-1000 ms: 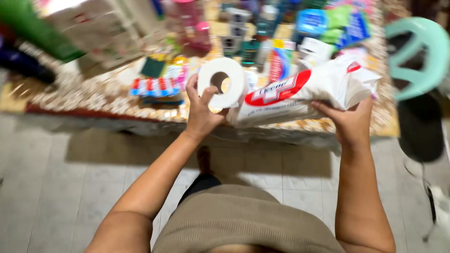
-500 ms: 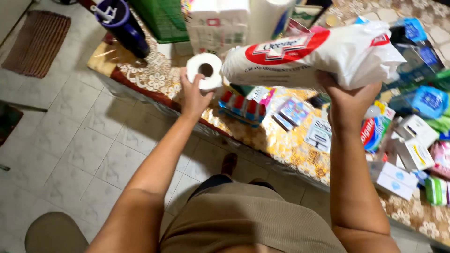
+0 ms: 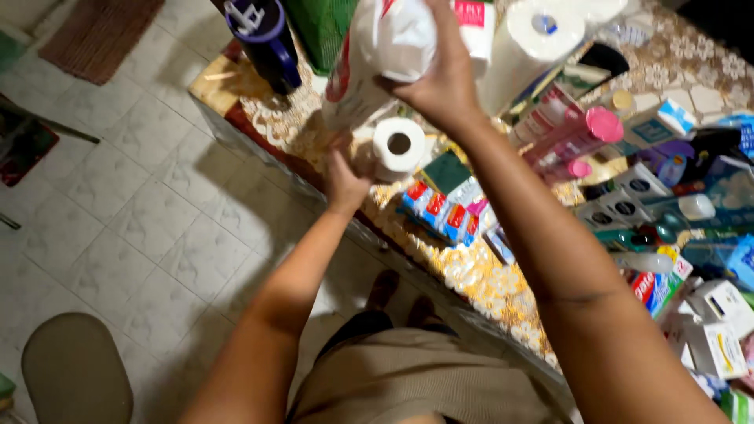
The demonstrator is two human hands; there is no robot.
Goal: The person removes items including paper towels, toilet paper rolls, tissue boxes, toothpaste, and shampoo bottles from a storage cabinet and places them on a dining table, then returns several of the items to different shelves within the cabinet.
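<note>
White plastic bunches under the fingers of the right hand (image 3: pixel 440 82), which close tight on the upper end of a soft white pack (image 3: pixel 369 55), lifting it over the table's far-left corner so that it hangs steeply, its lower end dropping toward the cloth. Just beneath it the left hand (image 3: pixel 345 177) comes up from below, fingers curled near the side of a toilet roll (image 3: pixel 398 145) that stands on end with its hole facing up; whether those fingers grip the roll or only touch it I cannot tell, since the pack partly covers them. The roll sits on the table (image 3: pixel 471 271), which wears a gold lace-patterned cloth, near the front edge. Close around it the surface is crowded: a row of small red-and-blue boxes (image 3: pixel 436 212) just to the right, a pink-capped bottle (image 3: pixel 573 141) beyond, a tall paper towel roll (image 3: pixel 534 47) behind the right wrist, a green basket (image 3: pixel 318 31) and a dark blue tumbler (image 3: pixel 267 43) at the corner. Little bare cloth shows near the hands, so the pack has scant room to land. A round stool (image 3: pixel 75 369) stands on the tiled floor at lower left.
</note>
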